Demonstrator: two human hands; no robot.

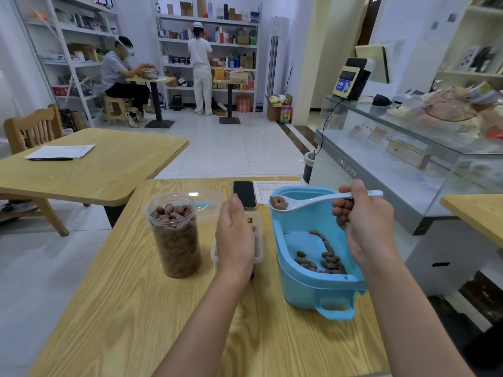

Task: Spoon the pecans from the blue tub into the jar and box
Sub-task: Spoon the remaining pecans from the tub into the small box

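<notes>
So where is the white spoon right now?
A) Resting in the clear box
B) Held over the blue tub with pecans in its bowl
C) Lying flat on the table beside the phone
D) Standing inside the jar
B: the right hand grips the white spoon by its handle, and its bowl, holding a few pecans, sits above the far rim of the blue tub.

Blue tub (304, 281), white spoon (313, 200), brown pecans (324, 258)
</notes>
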